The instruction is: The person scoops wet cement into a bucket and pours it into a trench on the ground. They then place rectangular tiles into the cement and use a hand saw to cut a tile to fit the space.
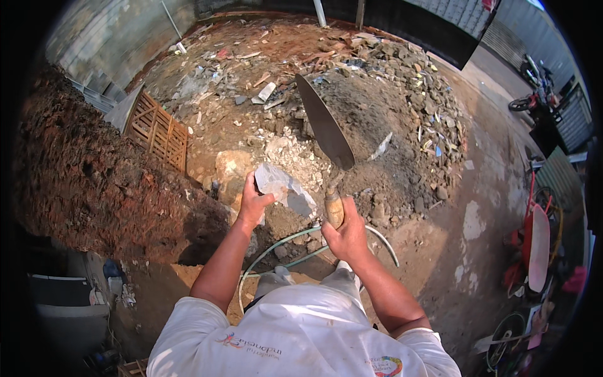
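Note:
My left hand (253, 204) is closed on the left end of a pale grey, angular stone (286, 188), thumb along its near side. A pointed masonry trowel (325, 125) is in my right hand (347, 234), whose fingers wrap round its wooden handle (334, 207). The long dark blade points up and away, tilted to the left. Stone and trowel are apart, with a small gap between them. Under the stone lies a patch of whitish rubble (282, 147). Part of the stone is hidden behind my left fingers.
A pale green hose (276, 245) loops around my feet. Beyond stands a mound of grey soil and stones (383, 119). A rough reddish-brown wall (107, 176) rises at left beside a slatted wooden crate (157, 132). A red wheelbarrow (537, 245) and a motorcycle (540, 91) are at right.

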`<state>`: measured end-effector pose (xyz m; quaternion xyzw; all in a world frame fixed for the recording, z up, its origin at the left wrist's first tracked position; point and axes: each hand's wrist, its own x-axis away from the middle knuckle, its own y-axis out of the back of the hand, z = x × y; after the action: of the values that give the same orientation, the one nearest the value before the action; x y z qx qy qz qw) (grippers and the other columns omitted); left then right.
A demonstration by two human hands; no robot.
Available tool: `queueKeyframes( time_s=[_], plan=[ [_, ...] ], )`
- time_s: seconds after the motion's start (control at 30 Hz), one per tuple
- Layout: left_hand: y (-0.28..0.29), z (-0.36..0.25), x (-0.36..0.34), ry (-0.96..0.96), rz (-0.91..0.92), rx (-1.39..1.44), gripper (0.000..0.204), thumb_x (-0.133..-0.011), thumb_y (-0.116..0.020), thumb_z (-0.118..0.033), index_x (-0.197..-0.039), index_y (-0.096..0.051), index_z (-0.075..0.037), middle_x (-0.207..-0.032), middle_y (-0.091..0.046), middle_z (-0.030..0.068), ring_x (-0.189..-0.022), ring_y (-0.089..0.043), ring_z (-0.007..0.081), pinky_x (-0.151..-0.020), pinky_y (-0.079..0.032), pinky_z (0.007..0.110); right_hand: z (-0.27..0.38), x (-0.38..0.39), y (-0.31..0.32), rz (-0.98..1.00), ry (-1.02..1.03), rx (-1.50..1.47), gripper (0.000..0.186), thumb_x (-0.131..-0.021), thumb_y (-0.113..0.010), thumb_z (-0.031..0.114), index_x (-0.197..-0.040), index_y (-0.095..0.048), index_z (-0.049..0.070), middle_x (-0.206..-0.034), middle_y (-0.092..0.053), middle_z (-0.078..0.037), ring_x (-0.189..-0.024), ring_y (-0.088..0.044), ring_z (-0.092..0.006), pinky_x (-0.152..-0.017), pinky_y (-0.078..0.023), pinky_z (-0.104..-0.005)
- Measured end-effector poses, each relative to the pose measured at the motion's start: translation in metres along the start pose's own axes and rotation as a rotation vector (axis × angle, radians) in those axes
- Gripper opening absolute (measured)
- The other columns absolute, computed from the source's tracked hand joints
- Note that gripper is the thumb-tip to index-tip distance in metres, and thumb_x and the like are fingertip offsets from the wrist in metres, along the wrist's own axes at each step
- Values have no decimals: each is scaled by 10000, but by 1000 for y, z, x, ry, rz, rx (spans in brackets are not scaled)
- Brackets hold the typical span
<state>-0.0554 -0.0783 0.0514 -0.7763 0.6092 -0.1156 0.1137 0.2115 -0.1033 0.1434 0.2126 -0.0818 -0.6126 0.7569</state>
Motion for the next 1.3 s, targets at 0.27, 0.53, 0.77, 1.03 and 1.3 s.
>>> queueKeyframes(
  time_s=[0.27, 0.53, 0.77, 1.03, 1.3],
  plan=[
    [-13, 9, -5, -27, 17, -21, 670, -689, -726, -26, -1297, -447, -23, -1149, -584, 77, -1064, -600, 198, -927, -504, 368, -66, 25, -26, 322, -207, 136, 399, -806, -666, 125, -1151, -472, 74, -872, -660, -283, -888, -646, -497, -751, -516, -517],
    [-6, 13, 3, -5, 11, -21, 674, -702, -750, -97, -1298, -444, -23, -1173, -578, 84, -1077, -594, 200, -951, -488, 365, 12, 4, 2, -105, 189, -75, 298, -781, -664, 97, -1028, -510, 33, -796, -602, -179, -714, -604, -347, -673, -503, -415],
    [-5, 20, -3, -33, 42, -105, 684, -692, -753, -54, -1300, -441, -35, -1173, -573, 76, -1100, -582, 200, -963, -478, 368, -47, 5, -17, 277, -220, 167, 350, -779, -675, 124, -1071, -492, 62, -854, -654, -257, -851, -633, -499, -760, -505, -517],
    [-23, 14, -6, 21, 56, -2, 701, -693, -741, -59, -1322, -433, -31, -1186, -569, 80, -1112, -580, 200, -967, -479, 370, -72, 18, -28, 377, -207, 71, 393, -800, -669, 122, -1144, -488, 67, -875, -652, -279, -924, -640, -485, -789, -504, -509],
    [-11, 7, -4, 39, 26, 19, 691, -690, -758, -79, -1303, -442, -31, -1166, -580, 75, -1088, -593, 192, -961, -487, 364, -12, 12, -16, -8, 113, -120, 383, -789, -678, 108, -1111, -479, 57, -871, -667, -258, -845, -643, -494, -721, -504, -522]
  ],
)
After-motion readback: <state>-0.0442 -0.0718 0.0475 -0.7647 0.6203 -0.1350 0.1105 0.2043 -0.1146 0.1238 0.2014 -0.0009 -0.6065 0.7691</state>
